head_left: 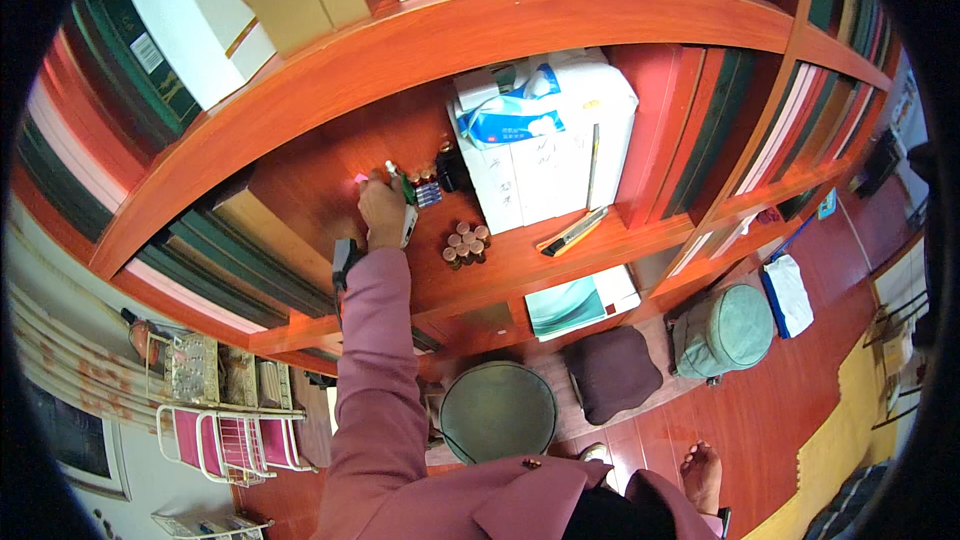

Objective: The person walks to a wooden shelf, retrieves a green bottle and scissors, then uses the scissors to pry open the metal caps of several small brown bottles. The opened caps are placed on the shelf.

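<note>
My left hand [381, 211] reaches onto the wooden shelf, fingers pointing inward over several small things. A bright pink piece [361, 178] shows at its fingertips, and a green item with a white tip [406, 186] lies along its right side. Beside the wrist is a small white object [409, 225]. The fingers hide whether anything is gripped. Just right of them is a row of blue-and-silver batteries [429, 194]. Nearer the shelf edge stands a cluster of copper-topped cylinders [465, 242], apparently batteries. My right hand [701, 476] hangs low at my side, fingers loosely bent, nothing visible in it.
A tissue pack [517, 120] rests on a white box [540, 172] bearing handwriting. An orange utility knife [574, 232] lies by the shelf's front edge. Books [225, 262] flank the compartment. Below stand a round stool [499, 412], a dark cushioned seat [611, 375] and a green stool [724, 330].
</note>
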Tool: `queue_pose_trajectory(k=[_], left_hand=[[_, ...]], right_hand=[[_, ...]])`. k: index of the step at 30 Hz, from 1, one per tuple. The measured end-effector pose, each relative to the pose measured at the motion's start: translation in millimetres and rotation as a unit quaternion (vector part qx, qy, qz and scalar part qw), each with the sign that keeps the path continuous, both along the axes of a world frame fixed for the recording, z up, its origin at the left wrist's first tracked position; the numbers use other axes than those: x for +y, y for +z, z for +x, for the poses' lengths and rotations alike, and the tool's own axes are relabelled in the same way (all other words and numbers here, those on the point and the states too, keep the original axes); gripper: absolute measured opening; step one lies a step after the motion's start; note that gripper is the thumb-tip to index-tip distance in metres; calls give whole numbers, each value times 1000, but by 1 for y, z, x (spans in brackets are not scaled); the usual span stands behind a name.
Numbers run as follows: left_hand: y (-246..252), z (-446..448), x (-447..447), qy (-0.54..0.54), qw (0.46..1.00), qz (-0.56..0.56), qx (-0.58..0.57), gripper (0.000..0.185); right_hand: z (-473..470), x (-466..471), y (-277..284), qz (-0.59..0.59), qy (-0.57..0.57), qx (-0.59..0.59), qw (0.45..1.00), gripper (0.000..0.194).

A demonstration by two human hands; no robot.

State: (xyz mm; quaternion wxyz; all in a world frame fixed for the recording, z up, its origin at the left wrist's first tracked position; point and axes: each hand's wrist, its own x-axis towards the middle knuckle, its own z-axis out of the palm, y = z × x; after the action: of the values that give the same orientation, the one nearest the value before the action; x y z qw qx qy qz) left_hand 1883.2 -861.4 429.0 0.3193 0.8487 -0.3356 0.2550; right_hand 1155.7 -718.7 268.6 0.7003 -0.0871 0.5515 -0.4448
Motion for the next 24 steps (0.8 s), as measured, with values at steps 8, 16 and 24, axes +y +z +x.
queue_pose_trajectory(k=[8, 16, 24], left_hand=[[-1, 28, -18, 13, 992, 94, 78, 32], [86, -87, 77, -267, 920, -250, 141, 11], [99, -94, 109, -273, 914, -241, 180, 12]], right_hand=[[-15, 16, 0, 14, -33, 17, 999, 6], [11, -6, -1, 5, 18, -5, 1000, 8], [48, -25, -2, -18, 81, -31, 996, 10]])
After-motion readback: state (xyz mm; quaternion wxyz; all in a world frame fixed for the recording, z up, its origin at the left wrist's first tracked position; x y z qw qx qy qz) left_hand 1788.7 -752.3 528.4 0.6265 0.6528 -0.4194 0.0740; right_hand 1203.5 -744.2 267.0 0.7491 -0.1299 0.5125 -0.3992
